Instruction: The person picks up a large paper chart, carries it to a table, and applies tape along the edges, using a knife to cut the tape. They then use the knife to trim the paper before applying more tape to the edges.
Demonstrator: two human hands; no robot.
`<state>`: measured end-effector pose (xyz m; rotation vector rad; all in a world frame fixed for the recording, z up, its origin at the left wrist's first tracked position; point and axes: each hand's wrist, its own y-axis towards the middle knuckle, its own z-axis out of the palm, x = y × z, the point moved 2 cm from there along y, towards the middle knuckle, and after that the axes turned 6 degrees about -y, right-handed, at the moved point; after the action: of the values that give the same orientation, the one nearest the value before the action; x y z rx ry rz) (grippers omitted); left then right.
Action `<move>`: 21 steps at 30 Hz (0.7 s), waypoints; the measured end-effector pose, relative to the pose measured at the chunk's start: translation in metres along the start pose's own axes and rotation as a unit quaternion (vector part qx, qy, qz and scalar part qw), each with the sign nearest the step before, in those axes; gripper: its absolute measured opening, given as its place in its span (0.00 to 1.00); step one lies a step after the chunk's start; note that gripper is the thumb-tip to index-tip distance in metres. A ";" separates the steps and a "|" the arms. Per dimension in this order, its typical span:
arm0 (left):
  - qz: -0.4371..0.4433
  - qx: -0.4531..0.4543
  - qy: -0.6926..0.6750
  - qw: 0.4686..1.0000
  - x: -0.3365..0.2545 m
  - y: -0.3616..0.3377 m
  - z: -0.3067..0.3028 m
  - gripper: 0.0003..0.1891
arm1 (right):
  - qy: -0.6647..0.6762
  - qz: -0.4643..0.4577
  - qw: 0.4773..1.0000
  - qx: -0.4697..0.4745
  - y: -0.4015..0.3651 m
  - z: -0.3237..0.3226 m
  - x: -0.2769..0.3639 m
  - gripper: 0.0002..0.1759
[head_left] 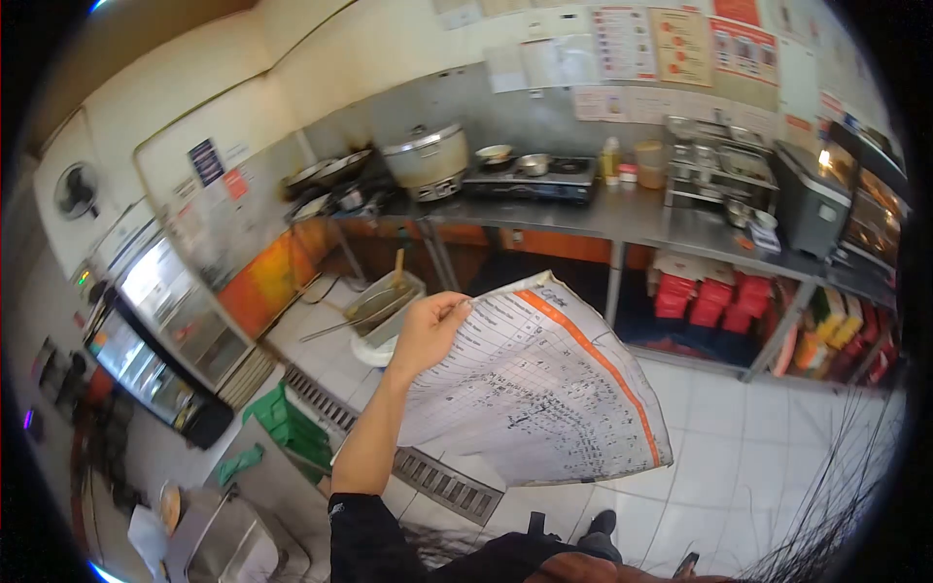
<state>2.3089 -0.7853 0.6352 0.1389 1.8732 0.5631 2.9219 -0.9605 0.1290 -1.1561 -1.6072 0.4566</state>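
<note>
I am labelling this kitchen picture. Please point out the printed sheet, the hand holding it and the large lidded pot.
printed sheet (544,389), head view, page middle.
left hand (428,335), head view, middle of hand.
large lidded pot (428,163), head view, metal side.

A left hand (428,332) grips the upper left corner of a large printed paper chart (535,389), held before a long steel counter (646,222). On the counter, a lidded metal pot (428,155) stands left of a black gas stove (530,180). Red boxes (705,299) sit underneath. A metal floor grate (432,478) lies below the chart.
</note>
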 end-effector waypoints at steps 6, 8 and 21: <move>-0.032 -0.077 0.071 0.994 -0.102 -0.043 0.055 0.11 | -0.110 -0.060 0.985 0.123 0.049 -0.035 0.084 0.54; -0.040 -0.097 0.088 0.991 -0.133 -0.058 0.075 0.11 | -0.153 -0.092 0.973 0.146 0.072 -0.051 0.103 0.54; -0.053 -0.269 0.189 0.943 -0.198 -0.106 0.100 0.18 | -0.511 -0.777 0.332 -0.160 0.328 -0.074 0.217 0.61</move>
<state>2.4926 -0.9183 0.7309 -0.4567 2.0013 1.0611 3.1406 -0.6441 0.0188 1.2569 -3.0137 -0.6924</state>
